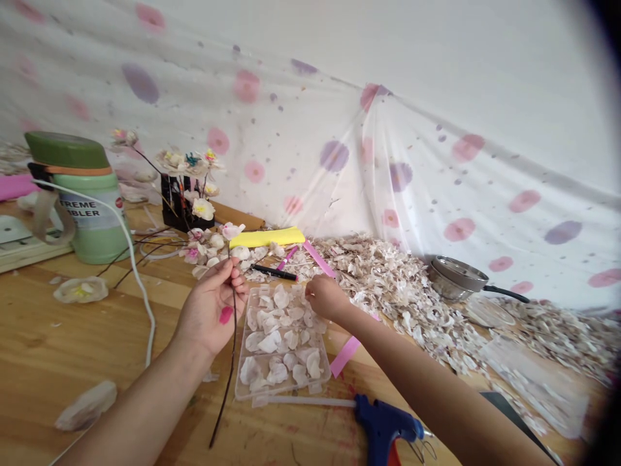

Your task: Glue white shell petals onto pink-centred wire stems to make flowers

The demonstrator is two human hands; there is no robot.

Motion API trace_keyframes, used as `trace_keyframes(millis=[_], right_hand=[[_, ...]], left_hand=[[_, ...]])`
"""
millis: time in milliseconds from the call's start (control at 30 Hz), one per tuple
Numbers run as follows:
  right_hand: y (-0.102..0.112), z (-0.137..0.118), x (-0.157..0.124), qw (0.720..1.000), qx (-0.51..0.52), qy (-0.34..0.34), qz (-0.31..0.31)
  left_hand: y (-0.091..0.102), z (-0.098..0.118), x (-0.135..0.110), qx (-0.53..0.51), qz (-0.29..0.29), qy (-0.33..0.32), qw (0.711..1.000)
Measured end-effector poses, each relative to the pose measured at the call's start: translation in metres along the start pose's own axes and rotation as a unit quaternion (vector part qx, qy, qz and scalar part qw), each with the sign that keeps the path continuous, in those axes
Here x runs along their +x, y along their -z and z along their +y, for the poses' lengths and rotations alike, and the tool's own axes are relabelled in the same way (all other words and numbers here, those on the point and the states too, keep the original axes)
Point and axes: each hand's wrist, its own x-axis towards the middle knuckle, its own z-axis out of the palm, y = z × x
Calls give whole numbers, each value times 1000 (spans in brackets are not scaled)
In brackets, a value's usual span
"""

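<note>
My left hand (208, 304) is closed around a thin dark stem (228, 375), which runs down past the wrist. A pink-and-white flower (233, 230) shows at the stem's upper end. On the palm is a bright pink patch (226, 315). My right hand (326, 298) is over the far right corner of a clear compartment box (237, 387), its fingers bent and drawn together. What they hold, if anything, is hidden. Several pale, translucent petal-like pieces (277, 372) lie in the box's compartments.
A blue glue gun (388, 424) lies near the front, its white stick by the box. Behind are a black marker (275, 272), yellow sheet (266, 237) and flowers in a black holder (177, 200). A green tumbler (92, 213), white cable (138, 285), heaped flakes (388, 278) and pan (456, 278) flank these.
</note>
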Motion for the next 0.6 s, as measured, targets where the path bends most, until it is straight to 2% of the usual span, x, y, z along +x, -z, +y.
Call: trace_keyframes(millis=[200, 300, 467, 600], right_hand=[[11, -2, -8, 999, 11, -2, 38], [13, -6, -12, 999, 15, 5, 33], [4, -6, -7, 1000, 26, -13, 8], [-1, 0, -1, 998, 53, -20, 17]], left_hand=[[-2, -1, -2, 17, -4, 7, 1000], [-4, -3, -3, 31, -1, 11, 999], [-3, -2, -5, 62, -1, 12, 998], [-2, -2, -5, 103, -23, 24, 994]])
